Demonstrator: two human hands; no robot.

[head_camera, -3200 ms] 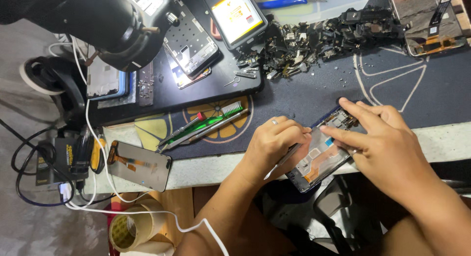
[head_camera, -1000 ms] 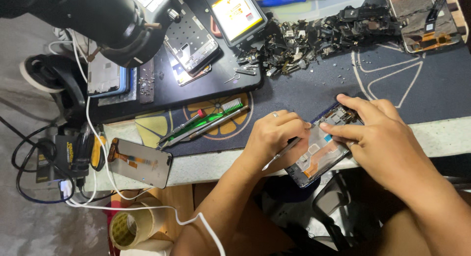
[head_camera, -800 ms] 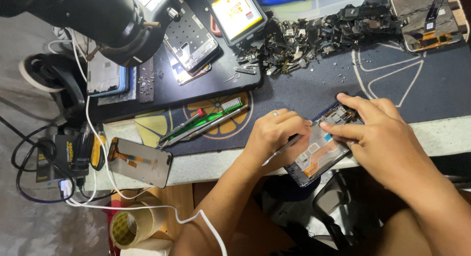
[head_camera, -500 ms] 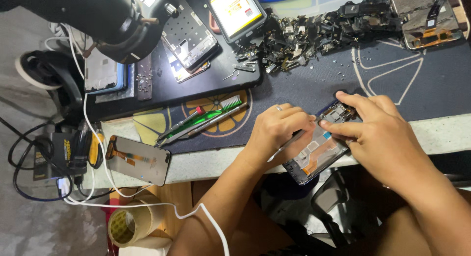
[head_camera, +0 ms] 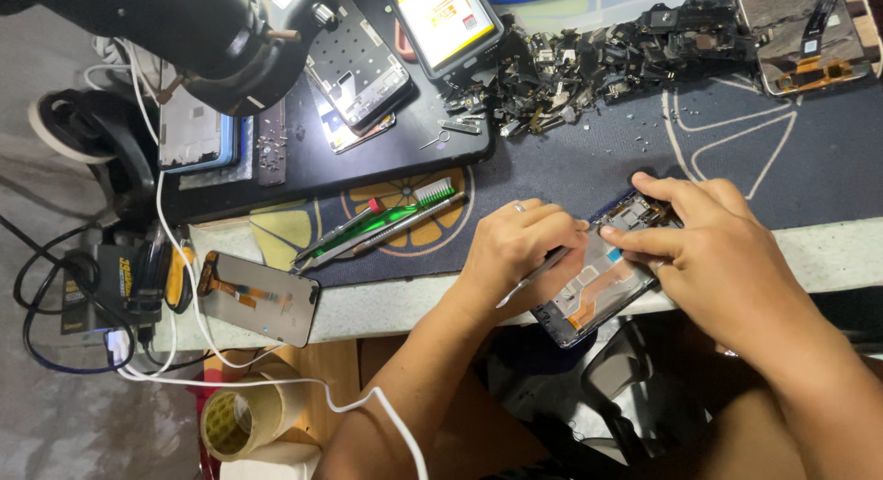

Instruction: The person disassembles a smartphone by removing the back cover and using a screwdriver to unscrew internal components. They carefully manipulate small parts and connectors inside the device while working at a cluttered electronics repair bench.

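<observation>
An opened black smartphone with its back cover off [head_camera: 602, 282], silver shielding and orange flex showing inside, lies tilted across the near edge of the counter [head_camera: 828, 255], its lower end overhanging. The left hand [head_camera: 515, 250] is curled around a thin metal tool [head_camera: 533, 276] whose tip meets the phone. The right hand [head_camera: 713, 255] pinches the phone's upper end. Farther left along the near edge lie a green toothbrush [head_camera: 386, 218] and a detached dark screen panel [head_camera: 259, 298]. A heap of black phone parts [head_camera: 589, 62] lines the far edge; the dark mat between is open.
</observation>
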